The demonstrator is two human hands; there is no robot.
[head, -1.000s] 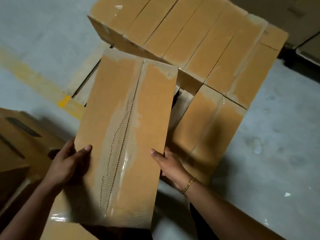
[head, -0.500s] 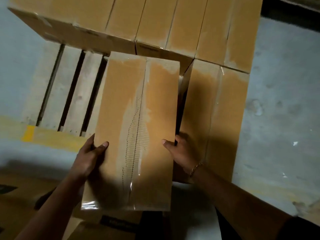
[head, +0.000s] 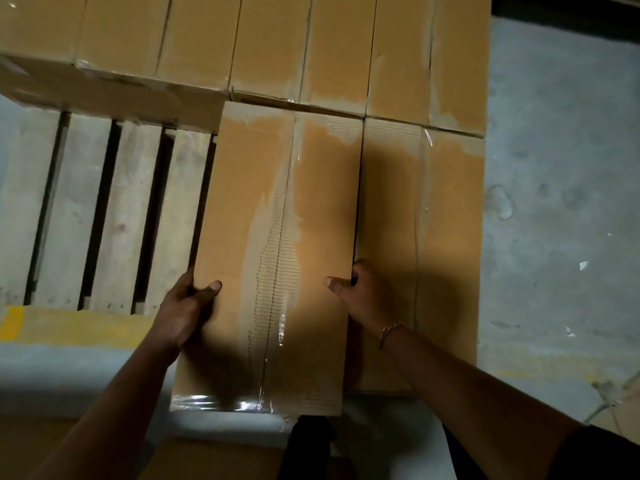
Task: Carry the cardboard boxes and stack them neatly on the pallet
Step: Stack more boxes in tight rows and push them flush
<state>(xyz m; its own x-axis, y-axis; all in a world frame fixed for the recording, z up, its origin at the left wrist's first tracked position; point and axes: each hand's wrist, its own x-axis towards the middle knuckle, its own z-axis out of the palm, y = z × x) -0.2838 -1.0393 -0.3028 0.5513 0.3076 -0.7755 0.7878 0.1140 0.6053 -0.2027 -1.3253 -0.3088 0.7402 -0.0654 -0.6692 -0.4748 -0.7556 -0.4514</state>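
I hold a long brown cardboard box (head: 242, 216) with torn tape down its middle. My left hand (head: 187, 306) grips its left side and my right hand (head: 363, 296) grips its right side, thumbs on top. The box lies lengthwise over the wooden pallet (head: 124, 216), its far end against a row of stacked boxes (head: 270, 46). Its right side runs close along another box (head: 446, 237) on the pallet, with my right fingers in the narrow gap between them. The near end of the held box overhangs the pallet's front edge.
Bare pallet slats show to the left of the held box. A yellow floor line (head: 79, 327) runs along the pallet's front. Grey concrete floor (head: 561, 202) lies to the right. More cardboard (head: 214, 462) sits at the bottom edge near my legs.
The box has moved forward and right over the pallet, now nearly parallel and close to the box on its right. Both hands kept their grip.
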